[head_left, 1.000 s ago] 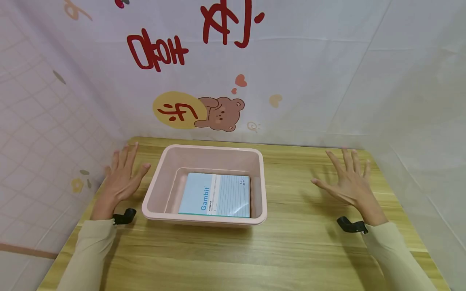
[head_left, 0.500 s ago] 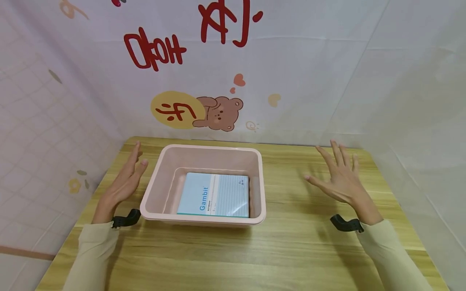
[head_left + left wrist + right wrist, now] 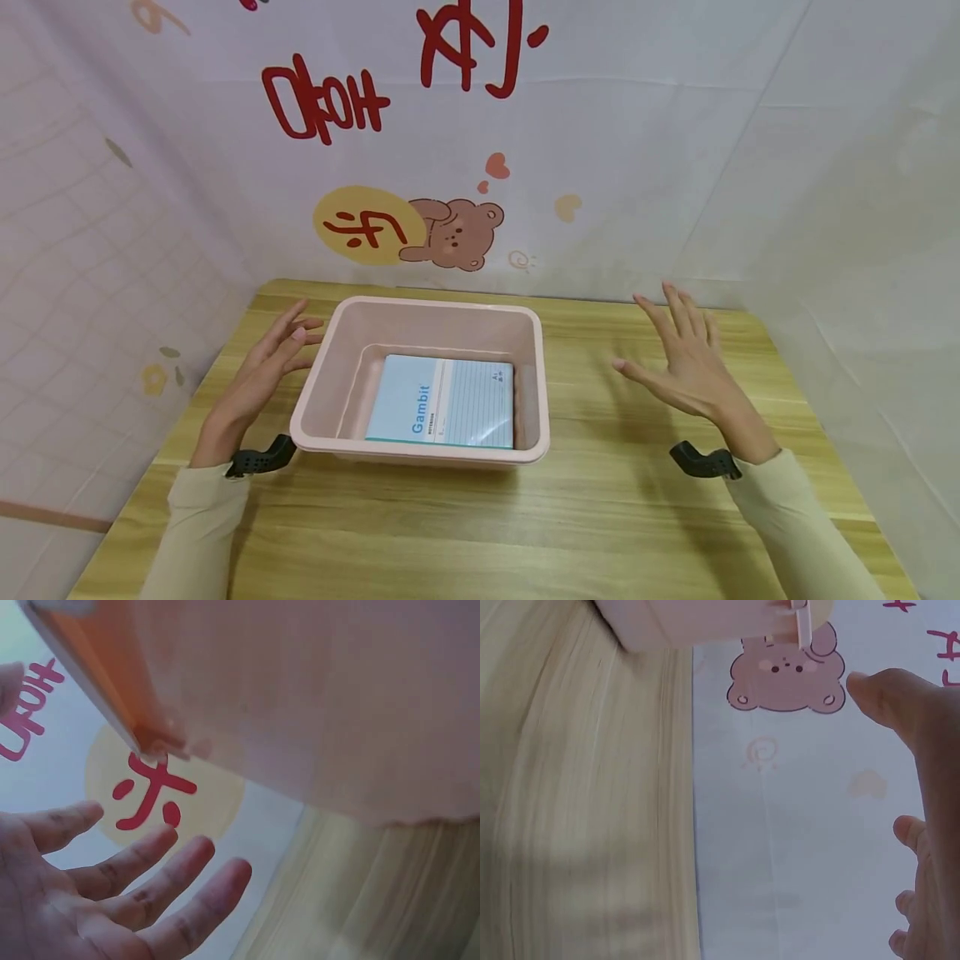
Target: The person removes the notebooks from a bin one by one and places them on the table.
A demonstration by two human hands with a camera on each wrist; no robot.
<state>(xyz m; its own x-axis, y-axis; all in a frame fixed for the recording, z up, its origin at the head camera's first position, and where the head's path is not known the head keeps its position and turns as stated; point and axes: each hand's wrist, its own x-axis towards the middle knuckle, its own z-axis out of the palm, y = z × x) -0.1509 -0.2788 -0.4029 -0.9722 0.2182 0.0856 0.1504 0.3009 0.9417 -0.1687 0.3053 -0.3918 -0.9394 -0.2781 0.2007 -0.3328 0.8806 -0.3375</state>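
Note:
A pale pink plastic basin (image 3: 442, 454) stands on the wooden table, left of the middle in the head view. Flat on its bottom lies a light blue notebook (image 3: 442, 400) marked "Gambit". My left hand (image 3: 258, 375) is beside the basin's left wall, fingers spread and slightly bent, with nothing in them. In the left wrist view those fingers (image 3: 199, 892) point toward the basin's outer wall (image 3: 300, 697). My right hand (image 3: 690, 367) is held over the table well to the right of the basin, fingers spread and holding nothing.
The wooden table (image 3: 450, 533) runs back to a white printed cloth (image 3: 622, 167) with a bear drawing (image 3: 457, 233). More cloth hangs along the left and right sides. Each wrist wears a black camera mount (image 3: 262, 457).
My left hand has turned, its fingers now bending toward the basin's left side. My right hand has moved left, closer to the basin. Basin and notebook have stayed put.

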